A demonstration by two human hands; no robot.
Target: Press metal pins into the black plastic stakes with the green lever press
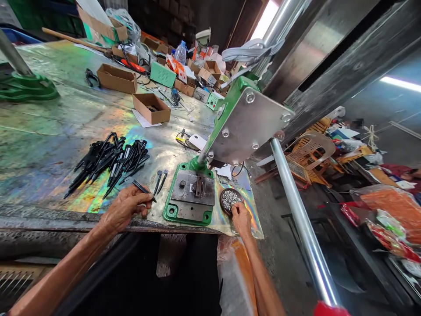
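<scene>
My left hand (130, 205) pinches a slim black strip-like part (143, 190) just above the table, left of the press. Two similar black parts (160, 181) lie side by side between that hand and the press base. Further left is a heap of such black parts (113, 160). My right hand (241, 217) reaches into a round dark dish (222, 202) of small shiny metal pieces (232, 198); its fingers are pinched together, and whatever is between them is hidden. Between my hands stands the green hand press (168, 210), with a small steel fixture (199, 188) on its base plate.
The press head (246, 125) overhangs the base, and its long lever (296, 210) slants down at the right. Open cardboard boxes (151, 108), pliers (92, 78) and green-fronted units (162, 74) occupy the back. Another green press base (29, 85) stands far left. The table's front edge (66, 221) runs beneath my wrists.
</scene>
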